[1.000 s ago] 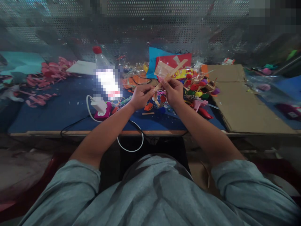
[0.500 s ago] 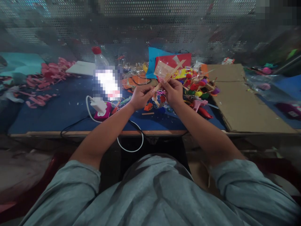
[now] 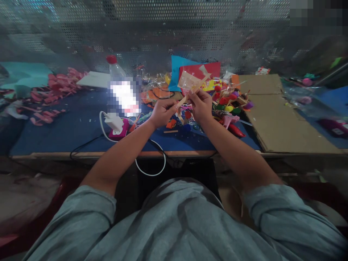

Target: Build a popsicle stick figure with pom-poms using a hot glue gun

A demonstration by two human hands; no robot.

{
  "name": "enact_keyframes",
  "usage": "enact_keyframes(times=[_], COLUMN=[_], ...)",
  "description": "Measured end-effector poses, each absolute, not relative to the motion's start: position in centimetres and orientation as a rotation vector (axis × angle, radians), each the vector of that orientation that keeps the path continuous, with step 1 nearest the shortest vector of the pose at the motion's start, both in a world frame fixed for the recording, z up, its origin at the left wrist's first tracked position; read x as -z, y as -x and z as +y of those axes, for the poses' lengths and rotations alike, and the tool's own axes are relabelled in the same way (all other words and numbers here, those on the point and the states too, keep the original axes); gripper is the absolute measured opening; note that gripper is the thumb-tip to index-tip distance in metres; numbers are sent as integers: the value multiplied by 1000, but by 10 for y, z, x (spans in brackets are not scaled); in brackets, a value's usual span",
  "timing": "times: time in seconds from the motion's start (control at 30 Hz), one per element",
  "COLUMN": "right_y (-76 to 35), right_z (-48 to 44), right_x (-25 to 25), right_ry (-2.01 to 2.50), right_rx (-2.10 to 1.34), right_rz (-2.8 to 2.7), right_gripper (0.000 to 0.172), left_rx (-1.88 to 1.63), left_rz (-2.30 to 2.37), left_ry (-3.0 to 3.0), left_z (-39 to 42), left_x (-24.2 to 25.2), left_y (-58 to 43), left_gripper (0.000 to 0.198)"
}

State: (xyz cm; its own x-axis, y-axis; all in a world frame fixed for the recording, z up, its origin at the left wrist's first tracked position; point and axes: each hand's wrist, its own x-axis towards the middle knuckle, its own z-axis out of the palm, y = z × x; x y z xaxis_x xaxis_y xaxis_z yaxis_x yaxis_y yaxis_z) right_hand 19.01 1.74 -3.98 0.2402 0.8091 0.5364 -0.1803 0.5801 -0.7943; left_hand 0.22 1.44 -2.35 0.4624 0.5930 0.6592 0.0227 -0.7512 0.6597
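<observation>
A flat wooden craft stick (image 3: 182, 102) slants up to the right between my hands, above the blue tabletop. My left hand (image 3: 164, 113) pinches its lower end between thumb and fingertips. Further up, my right hand (image 3: 202, 106) is closed on it, with the fingers bent round and partly hiding it. Below them lie small loose pieces, among them an orange piece (image 3: 171, 124) and another wooden stick (image 3: 170, 131) flat on the table. Whether anything small is also between my fingers I cannot make out.
A pixelated bright area covers much of a red-capped bottle (image 3: 111, 59). A white plug (image 3: 114, 122) sits on a magenta block with its cable looping over the table edge. Pink pieces (image 3: 54, 88) are heaped left, colourful pieces (image 3: 230, 103) right, beside a cardboard sheet (image 3: 285, 119).
My right hand has shifted very slightly to the right along the stick, and the stick's far end shows a little lower. My left hand stays nearly in place.
</observation>
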Motion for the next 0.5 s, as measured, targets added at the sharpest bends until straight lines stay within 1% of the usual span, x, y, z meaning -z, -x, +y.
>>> enact_keyframes(times=[0.33,0.5], right_y=[-190,-191], right_z=[20,18], right_x=[42,37], right_ry=[663,698], right_rx=[-743,-739], right_rz=[-1128,-1101], right_gripper=[59,66], left_rx=[-1280,-1277], left_rz=[500,519], left_ry=[-2141,-2153], left_z=[15,14], left_x=[24,24], left_y=[-1,-2], left_gripper=[39,37])
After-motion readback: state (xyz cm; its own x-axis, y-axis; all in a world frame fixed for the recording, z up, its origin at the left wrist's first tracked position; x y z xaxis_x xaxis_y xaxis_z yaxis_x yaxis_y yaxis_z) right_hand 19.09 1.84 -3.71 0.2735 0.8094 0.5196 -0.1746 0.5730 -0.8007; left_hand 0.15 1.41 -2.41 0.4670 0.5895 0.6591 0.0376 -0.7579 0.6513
